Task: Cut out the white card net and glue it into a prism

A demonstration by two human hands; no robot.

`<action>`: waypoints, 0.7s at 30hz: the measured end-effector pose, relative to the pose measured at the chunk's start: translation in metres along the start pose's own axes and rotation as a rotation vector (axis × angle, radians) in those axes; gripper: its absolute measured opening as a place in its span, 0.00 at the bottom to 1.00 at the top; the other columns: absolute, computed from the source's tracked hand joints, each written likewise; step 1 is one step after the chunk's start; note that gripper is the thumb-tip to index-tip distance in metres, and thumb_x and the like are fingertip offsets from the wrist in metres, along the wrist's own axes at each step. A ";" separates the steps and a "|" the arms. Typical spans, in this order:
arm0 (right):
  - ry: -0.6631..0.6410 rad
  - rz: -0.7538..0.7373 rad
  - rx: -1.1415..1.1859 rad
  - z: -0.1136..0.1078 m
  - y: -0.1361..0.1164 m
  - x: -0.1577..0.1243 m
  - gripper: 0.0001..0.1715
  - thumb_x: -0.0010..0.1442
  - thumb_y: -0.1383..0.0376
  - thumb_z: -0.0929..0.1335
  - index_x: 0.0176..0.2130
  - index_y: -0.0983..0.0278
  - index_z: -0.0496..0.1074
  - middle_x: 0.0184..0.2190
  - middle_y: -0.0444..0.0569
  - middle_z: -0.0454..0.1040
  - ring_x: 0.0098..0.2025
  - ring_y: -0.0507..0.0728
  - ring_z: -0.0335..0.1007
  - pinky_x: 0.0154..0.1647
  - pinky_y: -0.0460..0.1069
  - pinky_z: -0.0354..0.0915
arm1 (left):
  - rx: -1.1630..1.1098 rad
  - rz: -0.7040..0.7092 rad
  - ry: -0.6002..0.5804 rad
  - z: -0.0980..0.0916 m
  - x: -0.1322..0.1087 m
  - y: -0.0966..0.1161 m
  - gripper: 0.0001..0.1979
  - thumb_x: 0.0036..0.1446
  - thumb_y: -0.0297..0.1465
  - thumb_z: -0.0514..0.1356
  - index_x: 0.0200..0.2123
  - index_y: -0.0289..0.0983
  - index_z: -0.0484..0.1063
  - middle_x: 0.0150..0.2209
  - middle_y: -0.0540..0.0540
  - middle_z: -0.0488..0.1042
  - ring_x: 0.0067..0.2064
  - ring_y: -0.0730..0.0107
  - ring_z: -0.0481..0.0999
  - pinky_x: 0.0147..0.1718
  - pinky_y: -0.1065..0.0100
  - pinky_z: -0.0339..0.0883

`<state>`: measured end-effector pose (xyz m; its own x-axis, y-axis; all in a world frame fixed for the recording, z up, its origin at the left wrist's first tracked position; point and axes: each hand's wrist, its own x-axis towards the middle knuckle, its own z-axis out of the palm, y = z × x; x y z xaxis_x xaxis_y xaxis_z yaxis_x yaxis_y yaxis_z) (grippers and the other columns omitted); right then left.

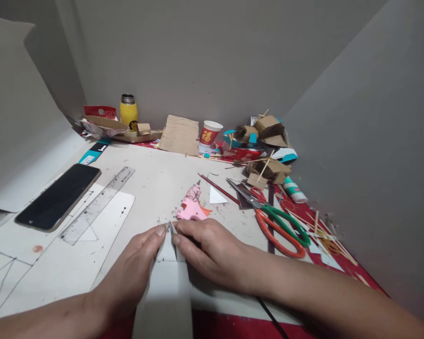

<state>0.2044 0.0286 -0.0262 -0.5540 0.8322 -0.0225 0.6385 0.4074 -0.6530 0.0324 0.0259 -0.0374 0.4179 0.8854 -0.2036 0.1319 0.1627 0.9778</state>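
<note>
A white folded card piece runs toward me, its far end narrowing to a peak. My left hand pinches the left side of that peak between thumb and fingers. On the other side, my right hand grips the peak with its thumb and fingertips. Both hands meet at the tip, so the seam there is partly covered. Just beyond the fingers lies a pink glue gun, its nozzle pointing away. A small white paper triangle and a pencil lie to its right.
Scissors with green and orange handles lie at right, near scattered sticks. On the left are a phone and a clear ruler over drawn sheets. A paper cup, yellow bottle and cardboard scraps line the back.
</note>
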 end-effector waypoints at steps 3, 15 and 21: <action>0.006 -0.025 0.014 0.000 0.001 -0.001 0.09 0.62 0.71 0.59 0.32 0.65 0.65 0.25 0.45 0.68 0.26 0.50 0.59 0.30 0.45 0.57 | -0.002 -0.007 -0.004 0.001 0.000 0.003 0.13 0.52 0.35 0.52 0.33 0.43 0.76 0.40 0.50 0.78 0.56 0.51 0.65 0.49 0.60 0.64; 0.167 0.012 0.203 0.010 0.001 -0.001 0.09 0.57 0.70 0.62 0.26 0.65 0.65 0.18 0.38 0.58 0.20 0.47 0.52 0.22 0.43 0.53 | -0.036 -0.010 0.026 0.007 -0.004 0.005 0.17 0.55 0.36 0.51 0.40 0.42 0.78 0.45 0.47 0.78 0.58 0.52 0.64 0.54 0.60 0.60; 0.181 0.108 0.487 0.016 -0.003 0.001 0.07 0.55 0.70 0.62 0.27 0.66 0.67 0.17 0.37 0.56 0.19 0.47 0.50 0.19 0.43 0.51 | -0.014 -0.034 0.071 0.011 -0.007 0.005 0.22 0.59 0.38 0.48 0.52 0.40 0.72 0.52 0.48 0.74 0.59 0.54 0.63 0.57 0.61 0.57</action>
<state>0.1934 0.0228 -0.0363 -0.3703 0.9289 -0.0057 0.3405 0.1300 -0.9312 0.0402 0.0161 -0.0317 0.3482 0.9081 -0.2328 0.1319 0.1984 0.9712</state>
